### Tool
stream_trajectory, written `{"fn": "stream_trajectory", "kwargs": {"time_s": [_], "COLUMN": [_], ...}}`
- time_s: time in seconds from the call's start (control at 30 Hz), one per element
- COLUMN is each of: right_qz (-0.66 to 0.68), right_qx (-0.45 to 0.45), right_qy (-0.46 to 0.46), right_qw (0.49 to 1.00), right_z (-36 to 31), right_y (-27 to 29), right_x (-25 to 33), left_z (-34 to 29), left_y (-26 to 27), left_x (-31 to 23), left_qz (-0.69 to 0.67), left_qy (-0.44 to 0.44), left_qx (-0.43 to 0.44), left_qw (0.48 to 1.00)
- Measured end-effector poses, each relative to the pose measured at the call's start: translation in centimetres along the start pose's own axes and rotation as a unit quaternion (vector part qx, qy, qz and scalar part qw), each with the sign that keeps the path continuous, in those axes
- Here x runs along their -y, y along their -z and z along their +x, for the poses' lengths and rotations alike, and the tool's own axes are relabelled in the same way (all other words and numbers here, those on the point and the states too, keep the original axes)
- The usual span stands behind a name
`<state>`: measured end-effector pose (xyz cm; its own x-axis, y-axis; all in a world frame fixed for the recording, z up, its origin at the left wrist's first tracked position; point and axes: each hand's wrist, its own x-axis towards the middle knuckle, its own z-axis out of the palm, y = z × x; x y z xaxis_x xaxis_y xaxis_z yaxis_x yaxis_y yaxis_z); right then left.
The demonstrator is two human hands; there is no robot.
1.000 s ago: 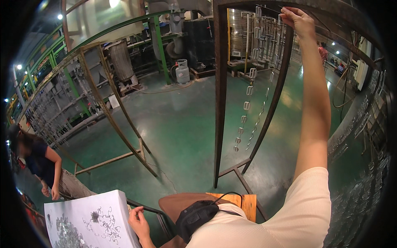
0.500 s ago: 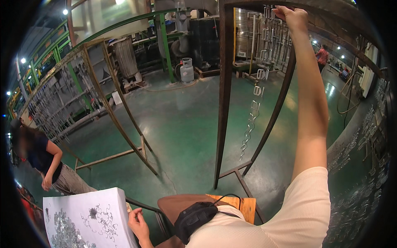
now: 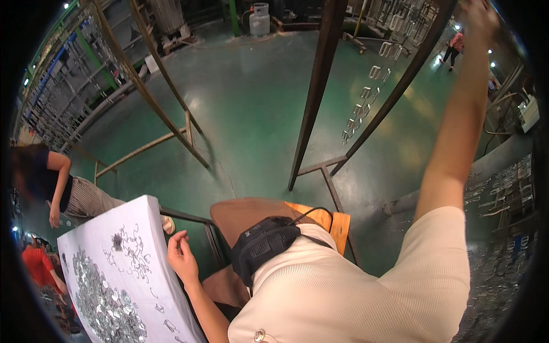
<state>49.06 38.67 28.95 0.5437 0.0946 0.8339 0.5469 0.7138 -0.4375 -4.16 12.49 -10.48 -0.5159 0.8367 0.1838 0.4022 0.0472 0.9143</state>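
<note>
- Green workshop floor (image 3: 251, 114) fills the scene, glossy under ceiling lights, with racks of hanging metal parts along the left wall.
- Two dark steel frame posts (image 3: 317, 97) rise from the floor ahead, joined at a foot bar; a string of small metal clips (image 3: 366, 97) hangs between them.
- At lower left a white board (image 3: 123, 274) tilts toward the person, heaped with small silvery metal pieces (image 3: 103, 297) at its lower part and a thin scatter higher up.
- A brown seat (image 3: 246, 214) and an orange wooden panel (image 3: 337, 223) sit just below the frame's foot, with a black pouch (image 3: 264, 246) on the person's chest.
- A co-worker (image 3: 63, 188) in a dark top bends beside the board's far edge.
- Right hand (image 3: 480, 17) is raised high at the frame's top, near the hung clips; whether it grips anything cannot be told.
- Left hand (image 3: 183, 257) rests at the board's right edge, fingers loosely curled and apart, holding nothing visible.
</note>
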Motion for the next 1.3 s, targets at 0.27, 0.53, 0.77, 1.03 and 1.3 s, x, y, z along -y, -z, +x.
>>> {"fn": "stream_trajectory", "kwargs": {"time_s": [0.27,0.53,0.77,1.03,1.3], "right_qz": [-0.170,-0.306,-0.326,-0.344,-0.336], "right_qx": [0.118,0.414,0.406,0.399,0.349], "right_qy": [-0.170,-0.394,-0.361,-0.388,-0.357], "right_qw": [0.963,0.762,0.774,0.756,0.799], "right_z": [-23.1,-38.9,-39.7,-40.5,-41.5], "right_y": [16.6,16.9,15.5,14.9,15.5], "right_x": [-20.4,-17.4,-15.5,-13.8,-12.8], "left_z": [-1.2,-1.0,-1.0,-0.8,-0.9], "left_y": [-0.2,-1.1,-1.2,-1.5,-1.1], "left_x": [0.0,-0.9,-0.3,0.1,0.4], "left_qz": [0.035,0.042,0.041,0.019,0.006], "left_qy": [0.041,0.042,0.047,0.049,0.051], "left_qx": [0.009,0.017,0.012,0.018,0.020], "left_qw": [0.999,0.998,0.998,0.998,0.998]}}
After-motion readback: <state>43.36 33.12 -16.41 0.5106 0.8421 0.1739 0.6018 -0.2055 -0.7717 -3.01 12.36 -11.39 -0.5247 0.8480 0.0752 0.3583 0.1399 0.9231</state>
